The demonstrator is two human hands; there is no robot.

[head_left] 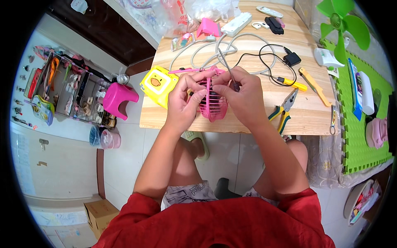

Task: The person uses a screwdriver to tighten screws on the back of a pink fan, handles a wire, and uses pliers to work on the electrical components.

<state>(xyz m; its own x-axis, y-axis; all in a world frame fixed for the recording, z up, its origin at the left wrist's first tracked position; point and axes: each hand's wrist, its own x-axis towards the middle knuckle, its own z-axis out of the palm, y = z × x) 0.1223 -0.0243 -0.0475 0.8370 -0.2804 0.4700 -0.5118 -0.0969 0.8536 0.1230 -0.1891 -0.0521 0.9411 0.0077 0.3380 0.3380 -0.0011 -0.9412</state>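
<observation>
Pink fan grille [214, 101]: round, slatted, held upright above the near edge of the wooden table [248, 120], between 2 hands.
Left hand [185, 101]: fingers closed around the grille's left rim.
Right hand [244, 97]: closed on a thin screwdriver [226, 68], its shaft slanting up and away, tip end at the grille's face.
Yellow pack [159, 84]: duck picture, flat on the table just left of the left hand.
Pliers [283, 110]: yellow-and-green handles, right of the right hand.
Yellow cutter [315, 86]: beyond the pliers.
White power strip [236, 24]: far side, grey cable looping toward the hands.
Pink stool [118, 98]: on the floor, left of the table.
</observation>
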